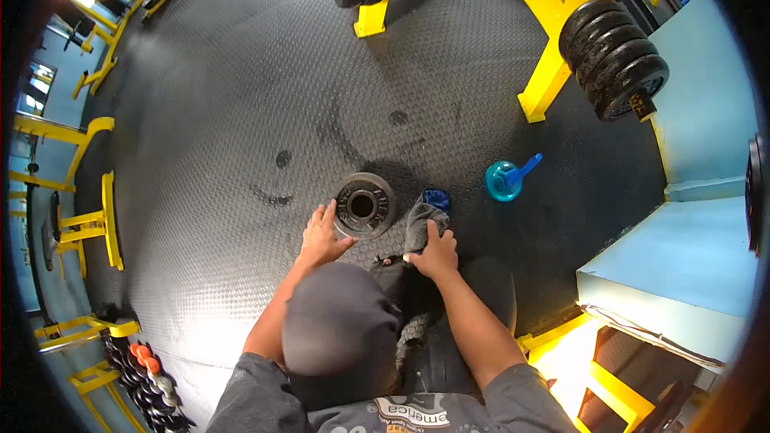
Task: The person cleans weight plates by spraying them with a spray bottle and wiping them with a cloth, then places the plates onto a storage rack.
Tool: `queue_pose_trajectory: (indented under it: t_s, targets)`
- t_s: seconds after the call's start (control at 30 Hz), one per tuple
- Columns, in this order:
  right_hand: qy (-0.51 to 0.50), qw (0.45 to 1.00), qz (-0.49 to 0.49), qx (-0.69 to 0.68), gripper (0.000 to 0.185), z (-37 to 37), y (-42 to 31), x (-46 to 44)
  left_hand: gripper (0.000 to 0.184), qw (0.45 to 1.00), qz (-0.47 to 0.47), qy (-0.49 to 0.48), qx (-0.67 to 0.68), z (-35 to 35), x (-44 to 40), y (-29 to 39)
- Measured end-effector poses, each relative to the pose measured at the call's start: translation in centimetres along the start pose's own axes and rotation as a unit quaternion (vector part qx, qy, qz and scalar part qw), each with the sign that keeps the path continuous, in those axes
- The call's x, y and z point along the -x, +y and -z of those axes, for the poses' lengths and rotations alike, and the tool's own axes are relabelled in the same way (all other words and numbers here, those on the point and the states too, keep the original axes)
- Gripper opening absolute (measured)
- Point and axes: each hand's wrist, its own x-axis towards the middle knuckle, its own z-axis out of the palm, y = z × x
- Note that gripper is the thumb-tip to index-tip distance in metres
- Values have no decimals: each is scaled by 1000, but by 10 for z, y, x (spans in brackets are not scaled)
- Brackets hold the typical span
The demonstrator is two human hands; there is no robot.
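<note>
A round dark weight plate (383, 220) with raised lettering lies on the floor mat, its centre hole facing up. My left hand (322, 237) is at the plate's near left edge, fingers and thumb spread. The thumb looks to be at the rim, though I cannot tell whether it presses on it. To the right of the plate, my right hand (437, 253) has its fingers closed on a grey cloth (419, 224). A small blue item (436, 199), perhaps fabric, lies at the cloth's far end.
A teal bottle (501, 182) with a blue strap stands to the right. Ahead is a yellow rack (536, 96) carrying black plates (613, 60). More yellow equipment (108, 220) lines the left side, with dumbbells (148, 377) at lower left. A pale blue ledge (658, 265) juts out at right.
</note>
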Motion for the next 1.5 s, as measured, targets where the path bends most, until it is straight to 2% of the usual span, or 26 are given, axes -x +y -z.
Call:
queue_pose_trajectory:
  t_s: [0.03, 0.2, 0.27, 0.3, 0.33, 0.47, 0.53, 0.6, 0.67, 0.73, 0.8, 0.87, 0.97, 1.0, 1.03, 1.07, 1.1, 1.13, 1.17, 1.2, 1.23, 1.27, 1.33, 1.4, 1.47, 1.5]
  targets:
    - [60, 998, 0, -2, 79, -10, -2, -6, 114, 999, 29, -19, 4, -5, 0, 2]
    - [44, 998, -38, -13, 50, 5, -11, -32, 115, 993, 37, -11, 114, -21, -23, 2]
    - [-22, 999, -19, -37, 40, 17, -8, -39, 110, 968, 122, 98, 198, -40, -44, -5]
    - [-3, 997, -19, -80, 36, 15, -3, -39, 98, 970, 115, 134, 169, -46, -53, -9]
    - [-25, 997, -29, -72, 36, 16, -5, -35, 90, 976, 131, 88, 149, -39, -57, -2]
    - [57, 985, -66, -149, 31, 9, -13, 9, 68, 974, 204, 18, 94, -27, -73, 10]
    - [159, 966, -8, -206, 23, -4, -18, 44, 63, 968, 235, -28, 86, -16, -78, 18]
    - [138, 958, -36, -250, 20, -8, -16, 81, 67, 958, 273, -39, 73, -12, -80, 26]
    - [94, 888, -108, -437, 21, -15, -4, 122, 67, 955, 291, -23, 56, 3, -68, 40]
    - [41, 876, -154, -455, 19, 24, -3, 154, 66, 942, 322, -36, 93, 29, -52, 61]
    - [17, 785, -192, -588, 17, 51, 1, 179, 62, 943, 325, -17, 77, 46, -33, 76]
    - [25, 777, -173, -605, 15, 72, 6, 190, 58, 943, 301, -32, 138, 76, -7, 82]
    - [10, 814, -74, -577, 22, 98, 11, 187, 57, 935, 283, -66, 204, 106, 38, 89]
    - [9, 815, -71, -576, 22, 108, 3, 180, 63, 919, 286, -94, 255, 119, 53, 94]
    - [21, 778, -101, -620, 32, 117, -10, 171, 61, 912, 267, -73, 303, 123, 69, 99]
    - [34, 736, -134, -662, 43, 130, -21, 164, 57, 842, 274, -123, 448, 130, 85, 106]
    - [-53, 689, -131, -711, 62, 149, -29, 159, 54, 795, 270, -128, 528, 135, 96, 119]
    - [-53, 686, -136, -713, 62, 148, -22, 158, 52, 741, 265, -132, 602, 138, 105, 127]
    - [-113, 652, -144, -736, 64, 145, -12, 158, 52, 742, 268, -137, 599, 139, 109, 133]
    - [-172, 616, -148, -754, 66, 142, -4, 155, 52, 690, 279, -144, 652, 139, 109, 138]
    - [-148, 595, -163, -773, 63, 139, -1, 152, 51, 633, 289, -147, 703, 140, 108, 145]
    - [-148, 594, -166, -773, 63, 134, 8, 147, 51, 632, 291, -149, 702, 142, 106, 153]
    - [-177, 578, -181, -776, 61, 123, 23, 120, 53, 533, 269, -253, 761, 149, 85, 172]
    - [-183, 578, -202, -769, 61, 113, 38, 91, 55, 563, 266, -263, 737, 116, 67, 178]
    - [-210, 722, -104, -652, 59, 92, 58, 61, 53, 521, 334, -241, 748, 81, 48, 179]
    - [-212, 719, -107, -653, 59, 82, 64, 45, 42, 558, 329, -206, 734, 67, 38, 183]
